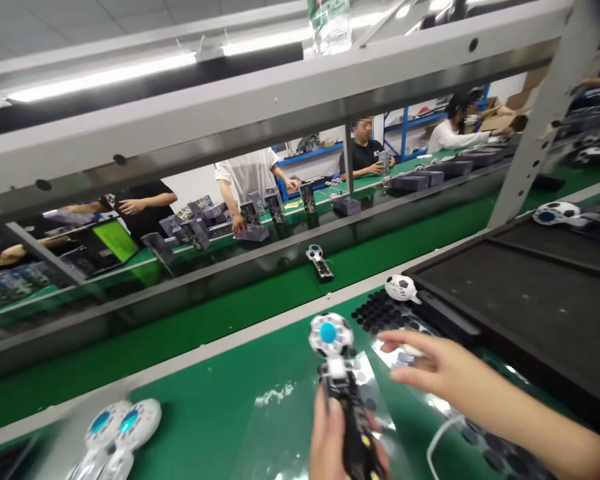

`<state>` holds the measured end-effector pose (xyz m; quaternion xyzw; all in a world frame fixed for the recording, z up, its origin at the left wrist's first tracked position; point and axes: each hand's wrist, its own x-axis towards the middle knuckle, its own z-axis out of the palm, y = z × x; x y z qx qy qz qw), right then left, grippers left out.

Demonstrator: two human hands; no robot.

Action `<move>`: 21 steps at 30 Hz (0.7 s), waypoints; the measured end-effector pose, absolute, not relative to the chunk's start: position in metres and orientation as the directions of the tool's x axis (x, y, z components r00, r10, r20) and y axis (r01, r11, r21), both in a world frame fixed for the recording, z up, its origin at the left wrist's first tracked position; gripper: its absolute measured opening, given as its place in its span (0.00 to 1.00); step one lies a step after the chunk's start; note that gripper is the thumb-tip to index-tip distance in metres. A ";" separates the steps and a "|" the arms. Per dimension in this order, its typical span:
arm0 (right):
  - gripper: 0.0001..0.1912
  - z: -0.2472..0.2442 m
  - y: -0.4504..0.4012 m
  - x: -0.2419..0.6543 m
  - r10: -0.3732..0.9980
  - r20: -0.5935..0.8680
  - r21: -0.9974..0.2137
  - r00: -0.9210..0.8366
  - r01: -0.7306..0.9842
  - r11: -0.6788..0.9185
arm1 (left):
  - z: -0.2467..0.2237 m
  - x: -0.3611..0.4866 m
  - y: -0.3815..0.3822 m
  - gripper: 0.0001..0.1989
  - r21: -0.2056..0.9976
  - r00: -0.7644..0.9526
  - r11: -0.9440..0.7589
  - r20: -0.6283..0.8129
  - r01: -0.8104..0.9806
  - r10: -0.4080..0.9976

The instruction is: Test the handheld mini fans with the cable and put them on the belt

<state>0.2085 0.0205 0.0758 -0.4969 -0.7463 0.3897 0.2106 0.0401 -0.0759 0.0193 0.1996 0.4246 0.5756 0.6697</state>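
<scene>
My left hand (326, 430) is closed around a handheld fan (333, 337) with a white and black football-patterned head and a bright blue centre. Its black handle stands upright-tilted, with inner parts and small yellow spots showing. To the right, my right hand (437, 363) hangs open, thumb and fingers apart, over clear film and a sheet of black round stickers (375, 312). Nothing is plainly seen between those fingers. Beneath the held fan lies a clear plastic sheet (280, 427) on the green work surface.
Two similar fans (123, 427) lie at lower left. Another fan (403, 288) rests beside a black tray (530, 287). A further fan (320, 263) lies on the green conveyor belt (260, 293). A grey metal frame (280, 107) crosses ahead; several people work beyond it. A white cable (435, 443) curves at lower right.
</scene>
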 end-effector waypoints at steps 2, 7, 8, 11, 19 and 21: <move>0.16 0.051 0.035 0.187 0.880 -0.087 -0.717 -0.466 0.643 0.269 | 0.008 0.023 -0.071 0.26 0.671 -0.114 0.260 -0.460 -0.694 0.881; 0.15 0.008 0.066 0.152 0.874 -0.043 -0.573 -0.484 0.729 0.375 | -0.018 0.016 -0.062 0.27 0.553 -0.137 0.242 -0.557 -0.797 0.819; 0.14 0.004 0.071 0.149 0.870 -0.043 -0.548 -0.492 0.740 0.391 | -0.021 0.017 -0.062 0.28 0.564 -0.148 0.235 -0.550 -0.792 0.822; 0.09 0.000 0.083 0.142 0.854 -0.062 -0.484 -0.517 0.764 0.427 | -0.024 0.021 -0.064 0.31 0.637 -0.199 0.219 -0.518 -0.739 0.832; 0.02 0.007 0.091 0.145 0.842 -0.063 -0.540 -0.536 0.728 0.423 | -0.016 0.023 -0.062 0.50 0.597 -0.219 0.259 -0.609 -0.759 0.762; 0.03 0.017 0.086 0.152 0.847 -0.033 -0.610 -0.531 0.682 0.404 | -0.014 0.025 -0.063 0.51 0.604 -0.228 0.262 -0.613 -0.753 0.757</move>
